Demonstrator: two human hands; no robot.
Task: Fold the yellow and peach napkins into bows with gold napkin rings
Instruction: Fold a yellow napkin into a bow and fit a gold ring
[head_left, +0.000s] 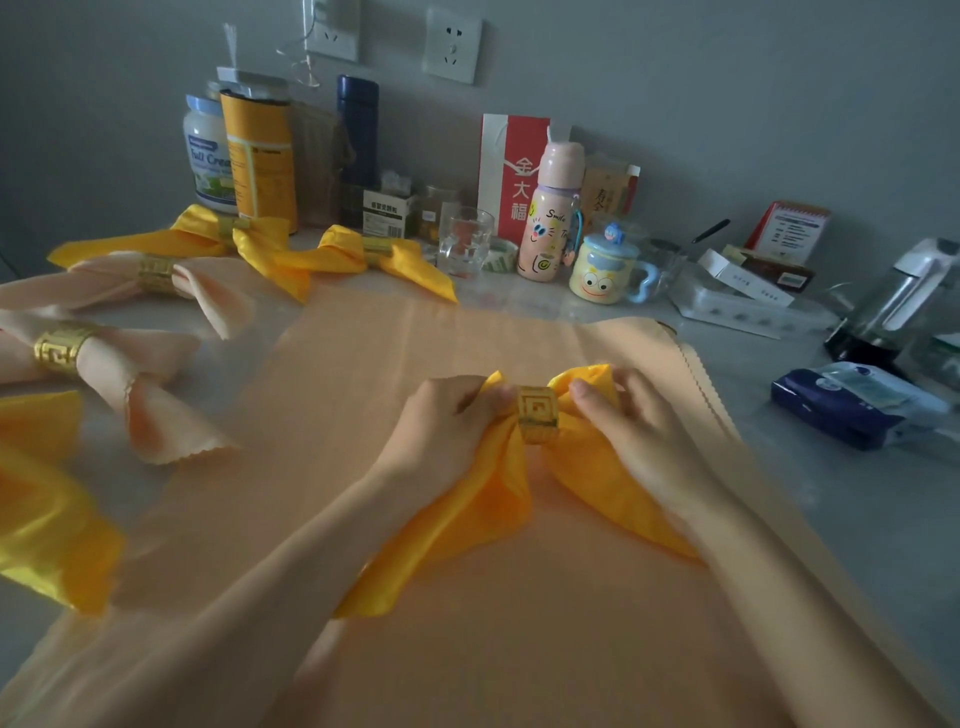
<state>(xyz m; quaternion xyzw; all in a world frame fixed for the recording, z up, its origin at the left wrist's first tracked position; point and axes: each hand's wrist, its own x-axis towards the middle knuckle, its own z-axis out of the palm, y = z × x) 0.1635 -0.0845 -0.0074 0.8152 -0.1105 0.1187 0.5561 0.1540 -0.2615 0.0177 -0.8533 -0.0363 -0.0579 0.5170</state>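
A yellow napkin threaded through a gold napkin ring lies in the middle of a flat peach napkin. My left hand pinches the yellow loop left of the ring, and my right hand pinches the loop right of it. Two tails hang toward me. Finished bows lie at the left: two peach bows with gold rings and two yellow bows behind them. Another yellow napkin sits at the left edge.
Along the wall stand tins, a dark flask, a glass, a pink bottle, a cartoon mug and a red bag. A blue wipes pack and a blender jug sit at the right.
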